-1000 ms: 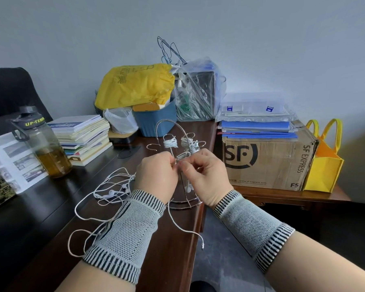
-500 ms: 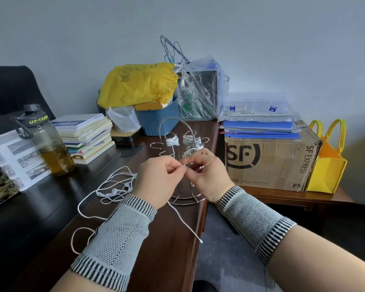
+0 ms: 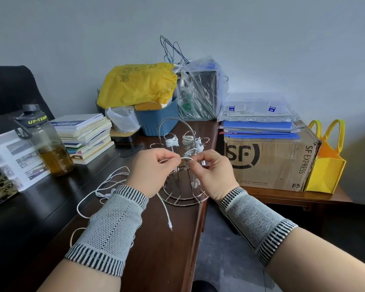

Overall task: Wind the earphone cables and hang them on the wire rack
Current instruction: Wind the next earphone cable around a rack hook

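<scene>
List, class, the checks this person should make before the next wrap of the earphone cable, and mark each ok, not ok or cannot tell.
1. Left hand pinches the white cable: ok.
2. Right hand pinches the same cable: ok.
3. Plug end hangs free: ok.
4. Wire rack stands upright on the desk: ok.
5. Free hook on the rack: cannot tell.
6. Loose earphones untangled: not ok.

Both wrists wore knit wrist bands (image 3: 112, 224) — grey mesh-like weave in the middle, w/ black-and-white ribbed stripes at each end. Right-side band (image 3: 255, 220) matched the left one. Forearms were bare past the near cuffs — no sleeves seen; left hand (image 3: 152, 169) and right hand (image 3: 213, 173) were bare too.
</scene>
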{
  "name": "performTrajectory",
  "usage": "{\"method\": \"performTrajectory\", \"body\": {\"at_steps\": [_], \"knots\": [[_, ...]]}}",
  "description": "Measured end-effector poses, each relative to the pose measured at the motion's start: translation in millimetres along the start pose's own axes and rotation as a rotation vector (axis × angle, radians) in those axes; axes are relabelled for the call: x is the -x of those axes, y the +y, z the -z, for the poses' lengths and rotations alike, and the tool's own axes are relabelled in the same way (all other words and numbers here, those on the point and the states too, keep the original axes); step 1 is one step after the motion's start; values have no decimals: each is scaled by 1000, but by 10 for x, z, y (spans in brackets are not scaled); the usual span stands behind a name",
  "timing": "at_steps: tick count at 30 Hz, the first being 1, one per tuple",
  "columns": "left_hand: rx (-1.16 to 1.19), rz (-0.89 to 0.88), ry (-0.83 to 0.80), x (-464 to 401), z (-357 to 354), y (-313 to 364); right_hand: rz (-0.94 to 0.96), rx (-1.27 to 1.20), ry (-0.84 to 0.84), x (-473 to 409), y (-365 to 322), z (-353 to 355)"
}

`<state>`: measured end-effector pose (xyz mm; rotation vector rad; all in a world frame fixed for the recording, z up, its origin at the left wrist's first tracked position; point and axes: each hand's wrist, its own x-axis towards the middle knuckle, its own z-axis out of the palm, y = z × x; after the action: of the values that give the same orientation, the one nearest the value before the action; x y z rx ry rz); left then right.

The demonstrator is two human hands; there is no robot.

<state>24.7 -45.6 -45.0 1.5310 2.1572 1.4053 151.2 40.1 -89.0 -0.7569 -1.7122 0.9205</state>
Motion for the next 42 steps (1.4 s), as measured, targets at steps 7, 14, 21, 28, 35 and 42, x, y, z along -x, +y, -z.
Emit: {"method": "performTrajectory", "body": {"at_steps": [7,14,21,28,35,42], "knots": [[-20,15,19,-38,-40,51,-61,-68,-18,24,-35,51],[-411,-83,53,-15,-109,144,-109,-71,57,2,2,22],[-665,-114,100,-1,-159,147,-123,-103,26,-17,-81,18],[-674,-77,75,-13,-162,143,-194,-115,25,-62,-122,16],[-498,57,-1,-88,-156,69,-220,-62,31,-126,-150,-1],[-498,49,8,-86,-153,74,-258,32,21,-211,-151,-5]]}}
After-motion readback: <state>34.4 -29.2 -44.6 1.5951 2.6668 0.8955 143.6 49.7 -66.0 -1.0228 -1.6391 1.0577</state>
